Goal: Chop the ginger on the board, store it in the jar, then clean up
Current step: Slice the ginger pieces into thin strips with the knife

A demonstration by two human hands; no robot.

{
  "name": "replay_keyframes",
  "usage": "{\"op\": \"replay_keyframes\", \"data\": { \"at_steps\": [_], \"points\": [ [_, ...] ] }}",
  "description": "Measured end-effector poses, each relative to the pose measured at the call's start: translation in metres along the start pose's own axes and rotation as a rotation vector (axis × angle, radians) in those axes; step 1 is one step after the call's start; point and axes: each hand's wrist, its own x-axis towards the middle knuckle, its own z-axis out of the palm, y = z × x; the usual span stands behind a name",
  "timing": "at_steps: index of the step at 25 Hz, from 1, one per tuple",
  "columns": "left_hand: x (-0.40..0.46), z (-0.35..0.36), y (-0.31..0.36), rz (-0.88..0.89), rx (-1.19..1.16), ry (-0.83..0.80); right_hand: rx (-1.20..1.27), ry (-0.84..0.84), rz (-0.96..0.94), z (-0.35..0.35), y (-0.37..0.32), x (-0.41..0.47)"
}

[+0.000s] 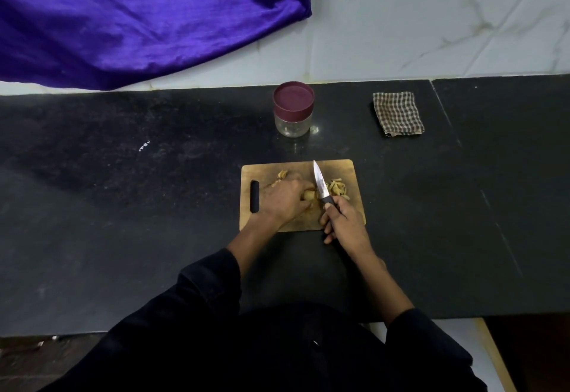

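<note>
Wooden and brown, the flat cutting board (351,172) with a slot handle lies on the black stone counter (123,206). The person's left hand (285,198) rests on the board with its fingers curled over a lumpy tan piece of ginger (309,195), holding it down. The right hand (342,222) has its fingers wrapped tight round the black handle of a small knife (319,185). The shiny blade points away from the person, just beside the ginger. A little pile of cut ginger strips (338,189) sits on the board to the right of the blade. A few more bits (282,174) lie near the far left of the board.

Behind the board stands a round clear glass jar (293,124) with a dark red lid on top. A folded brown and white checked cloth (398,114) lies well to the right of the jar. A shiny purple cloth (138,15) hangs over the white tiled wall (431,21).
</note>
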Motion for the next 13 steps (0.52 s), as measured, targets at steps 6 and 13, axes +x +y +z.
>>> {"op": "replay_keyframes", "data": {
  "at_steps": [6,13],
  "points": [
    [-0.0011,0.0012,0.0023,-0.029,-0.028,0.014,-0.01,-0.002,0.013,0.0002,0.0017,0.0005],
    [-0.004,0.0042,0.0032,-0.1,-0.07,0.104,-0.021,-0.002,0.022,0.0,-0.003,-0.0017]
  ]
}}
